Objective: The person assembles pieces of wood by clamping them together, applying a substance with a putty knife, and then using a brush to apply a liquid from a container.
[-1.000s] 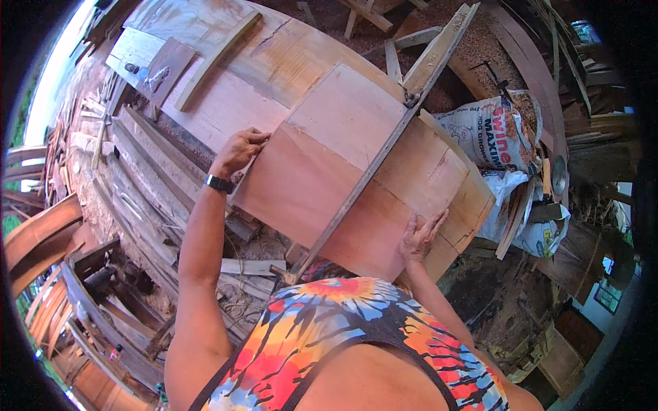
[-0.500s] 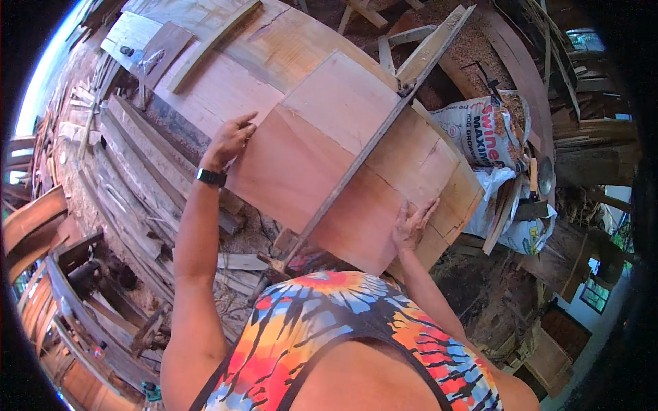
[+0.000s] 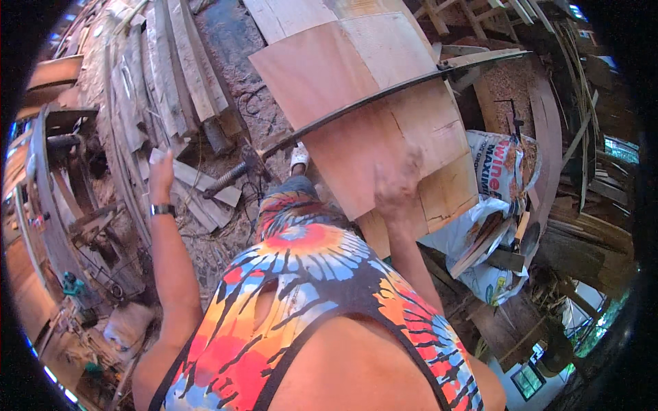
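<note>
Reddish-brown plywood panels [image 3: 319, 65] lie joined edge to edge in front of me. A long bar clamp [image 3: 373, 98] crosses them, its threaded screw [image 3: 227, 179] sticking out past the near left edge. My right hand [image 3: 397, 183] is over the near part of the panels, smeared by motion; whether it touches them I cannot tell. Off to the left, away from the panels, my left hand [image 3: 162, 177] is raised with its fingers stretched out and nothing in them. Just beyond it lies a short pale board [image 3: 199, 179] on the ground.
Long rough planks [image 3: 181, 65] are stacked on the left. A white printed sack [image 3: 490, 161] with wood shavings stands beside the panels at right, a saw [image 3: 526, 229] next to it. Scrap wood lies around, and a green tool [image 3: 72, 284] sits at lower left.
My left hand has let go of the panel's left edge and moved away to the left. My right hand has gone from resting flat to a blur. The view has turned left.
</note>
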The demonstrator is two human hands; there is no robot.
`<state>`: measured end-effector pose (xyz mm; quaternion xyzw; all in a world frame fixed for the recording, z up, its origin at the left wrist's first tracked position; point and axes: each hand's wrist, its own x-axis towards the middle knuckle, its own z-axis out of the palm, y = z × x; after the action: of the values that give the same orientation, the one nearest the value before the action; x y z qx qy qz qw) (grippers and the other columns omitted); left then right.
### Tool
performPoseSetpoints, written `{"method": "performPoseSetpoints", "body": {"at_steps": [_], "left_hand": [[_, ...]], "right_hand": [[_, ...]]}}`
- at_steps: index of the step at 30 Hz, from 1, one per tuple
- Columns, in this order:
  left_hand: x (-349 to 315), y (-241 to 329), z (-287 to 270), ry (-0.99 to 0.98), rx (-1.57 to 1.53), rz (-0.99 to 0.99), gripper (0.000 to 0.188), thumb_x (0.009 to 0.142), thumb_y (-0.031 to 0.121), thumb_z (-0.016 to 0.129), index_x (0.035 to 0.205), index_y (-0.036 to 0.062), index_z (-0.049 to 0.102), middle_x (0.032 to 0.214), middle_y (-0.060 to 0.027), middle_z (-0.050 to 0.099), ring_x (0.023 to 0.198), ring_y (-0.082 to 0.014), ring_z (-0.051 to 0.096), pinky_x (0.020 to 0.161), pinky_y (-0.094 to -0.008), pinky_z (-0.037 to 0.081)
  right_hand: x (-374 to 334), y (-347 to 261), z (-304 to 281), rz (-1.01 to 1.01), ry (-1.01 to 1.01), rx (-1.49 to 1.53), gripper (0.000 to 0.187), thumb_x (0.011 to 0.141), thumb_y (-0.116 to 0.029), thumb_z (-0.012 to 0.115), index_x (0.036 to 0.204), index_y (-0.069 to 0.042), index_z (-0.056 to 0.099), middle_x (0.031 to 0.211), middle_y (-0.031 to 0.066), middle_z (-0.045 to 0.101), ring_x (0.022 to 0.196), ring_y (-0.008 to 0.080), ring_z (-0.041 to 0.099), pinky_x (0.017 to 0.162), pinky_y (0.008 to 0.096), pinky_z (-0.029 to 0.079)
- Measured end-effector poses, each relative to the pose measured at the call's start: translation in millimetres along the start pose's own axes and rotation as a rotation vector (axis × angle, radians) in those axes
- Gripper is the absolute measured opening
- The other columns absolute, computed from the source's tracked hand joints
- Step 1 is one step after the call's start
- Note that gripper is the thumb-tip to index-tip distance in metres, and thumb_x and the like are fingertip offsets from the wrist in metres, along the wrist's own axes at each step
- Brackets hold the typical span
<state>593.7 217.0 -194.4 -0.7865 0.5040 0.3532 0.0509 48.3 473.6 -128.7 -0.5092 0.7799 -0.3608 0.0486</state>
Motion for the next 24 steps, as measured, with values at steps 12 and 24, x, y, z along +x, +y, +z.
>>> {"method": "performPoseSetpoints", "body": {"at_steps": [12, 24], "left_hand": [[-46.3, -59.9, 221.5, -0.460, -1.725, -0.388, 0.102, 0.083, 0.068, 0.063, 0.144, -0.0078, 0.032, 0.123, -0.0310, 0.057, 0.109, -0.0398, 0.063, 0.089, -0.0415, 0.057], [16.4, -39.2, 149.2, -0.611, -1.656, -0.098, 0.055, 0.093, 0.046, 0.065, 0.124, 0.0011, 0.062, 0.118, -0.0161, 0.068, 0.100, -0.0346, 0.066, 0.086, -0.0472, 0.057]], "right_hand": [[101.9, -75.4, 115.5, -0.228, -0.503, 0.115, 0.048, 0.093, -0.050, 0.059, 0.102, -0.005, 0.072, 0.112, 0.0190, 0.067, 0.114, 0.0344, 0.060, 0.101, 0.0493, 0.043], [83.7, -76.1, 138.7, -0.276, -0.382, -0.266, 0.048, 0.090, -0.053, 0.055, 0.089, -0.010, 0.074, 0.092, 0.0135, 0.073, 0.098, 0.0341, 0.065, 0.090, 0.0457, 0.048]]}}
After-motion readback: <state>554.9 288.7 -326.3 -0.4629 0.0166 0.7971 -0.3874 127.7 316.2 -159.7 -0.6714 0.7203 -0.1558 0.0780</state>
